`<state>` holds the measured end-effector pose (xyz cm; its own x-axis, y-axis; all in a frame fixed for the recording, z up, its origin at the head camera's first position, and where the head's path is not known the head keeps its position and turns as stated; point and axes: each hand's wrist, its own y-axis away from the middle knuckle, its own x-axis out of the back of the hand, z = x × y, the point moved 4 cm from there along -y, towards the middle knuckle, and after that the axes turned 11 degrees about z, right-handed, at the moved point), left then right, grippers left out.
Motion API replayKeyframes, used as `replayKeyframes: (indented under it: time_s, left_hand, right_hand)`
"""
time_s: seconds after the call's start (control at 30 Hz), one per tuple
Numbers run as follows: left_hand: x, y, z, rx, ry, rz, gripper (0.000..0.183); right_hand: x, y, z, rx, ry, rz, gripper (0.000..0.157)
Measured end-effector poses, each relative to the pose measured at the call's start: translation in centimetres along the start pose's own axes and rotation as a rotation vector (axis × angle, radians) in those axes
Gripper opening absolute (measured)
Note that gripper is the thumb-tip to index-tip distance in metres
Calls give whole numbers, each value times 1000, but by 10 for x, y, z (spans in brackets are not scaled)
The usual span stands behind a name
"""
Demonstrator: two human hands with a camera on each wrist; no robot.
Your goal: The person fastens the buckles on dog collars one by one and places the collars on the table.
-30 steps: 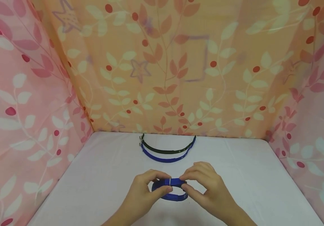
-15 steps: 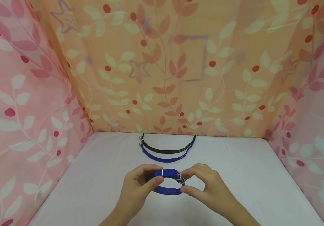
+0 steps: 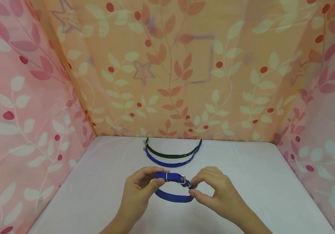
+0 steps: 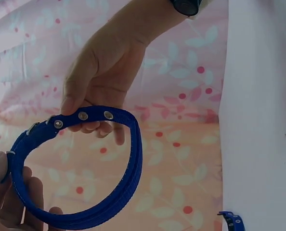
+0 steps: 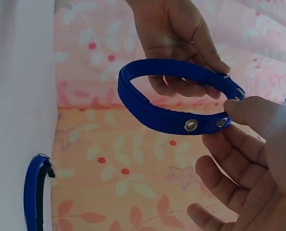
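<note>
A blue collar is closed into a loop and held up between both hands above the white table. My left hand pinches its strap between thumb and fingers, left of a thin metal keeper. On the right, the thumb and fingertips of my right hand pinch the band beside the metal buckle and ring. Metal eyelets along the blue strap show in the right wrist view, and also in the left wrist view.
Behind the hands, a second blue collar and a dark green collar lie curved on the white table, buckles to the left. Floral cloth walls the table at the back and on both sides.
Both hands have raised the collar slightly and the left hand has shifted left. The collar has turned, bringing its buckle and ring into sight near the right fingertips.
</note>
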<state>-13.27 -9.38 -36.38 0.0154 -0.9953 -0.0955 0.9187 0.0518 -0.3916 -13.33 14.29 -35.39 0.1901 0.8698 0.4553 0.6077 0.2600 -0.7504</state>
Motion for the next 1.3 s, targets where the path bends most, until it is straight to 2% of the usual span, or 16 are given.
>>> replayKeyframes:
  time_s: [0.33,0.4,0.47,0.6,0.73,0.8,0.9,1.0,1.07,1.17,1.3]
  left_hand:
    - [4,-3,2,-61,43,-13,23]
    - [4,-3,2,-72,34,-12,23]
    - [4,-3,1,-55,34,-15,22]
    - [0,-2,-4,-11,-4,-35,22]
    - [-5,-6,-13,61,-137,-74,27]
    - [-6,-9,-18,140,-210,-113,32]
    - [-9,-9,-25,286,-262,-196,46]
    - [-12,-7,-28,372,-259,-282,65]
    - [-14,-6,-28,393,-248,-306,73]
    - [-14,-5,-26,394,-215,-298,73]
    - [-11,-4,-24,386,-149,-274,67]
  right_hand:
    - [7,-4,2,107,72,17,21]
    - [9,-5,1,137,56,14,21]
    - [11,-6,0,166,17,16,23]
    - [18,-7,2,194,-33,37,27]
    - [23,-8,4,222,-25,94,17]
    - [25,-9,3,253,-37,129,14]
    - [26,-12,-1,300,-55,167,18]
    - [26,-15,-4,359,-72,205,19]
    - [26,-16,-6,385,-76,221,20]
    - [25,-15,-5,386,-95,218,20]
    - [24,-11,0,292,-92,171,20]
